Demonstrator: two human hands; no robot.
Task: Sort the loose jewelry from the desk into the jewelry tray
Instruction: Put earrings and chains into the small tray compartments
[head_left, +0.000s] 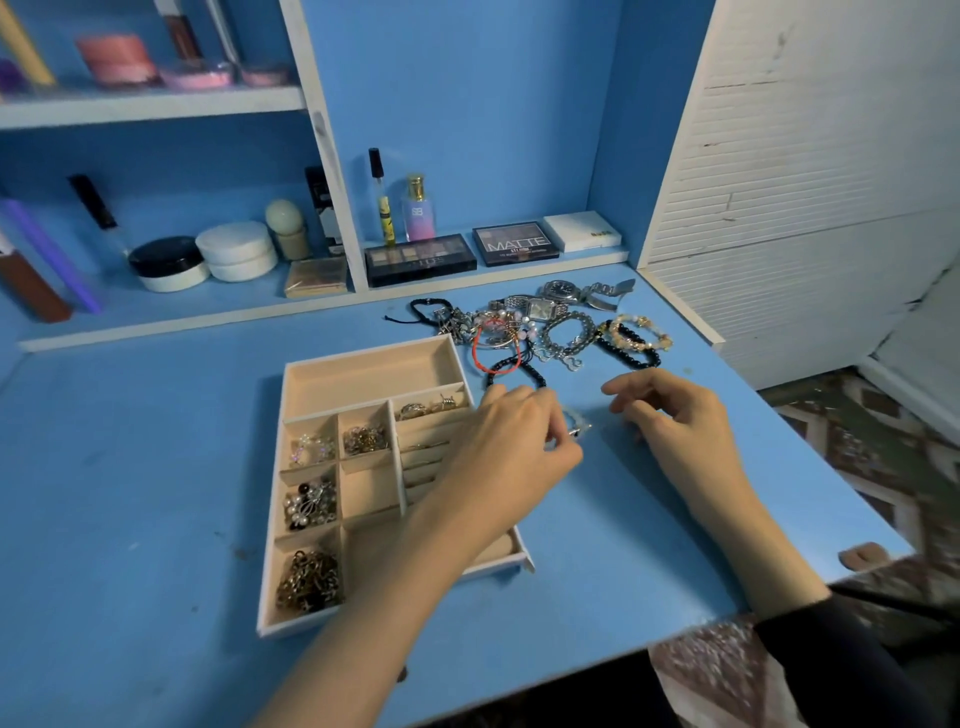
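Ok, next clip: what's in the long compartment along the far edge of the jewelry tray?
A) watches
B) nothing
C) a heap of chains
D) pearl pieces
B: the long compartment along the far edge of the jewelry tray shows only bare lining, while the watches lie on the desk beyond it.

Blue desk top (156, 467) scuffed in places, blue back panel (467, 104), white-edged upper shelf (156, 106) at left, white upright divider (324, 145), low white-edged ledge (208, 318) along desk rear, white slatted panel (805, 156) at right, patterned floor (857, 431) below it, cool even light.
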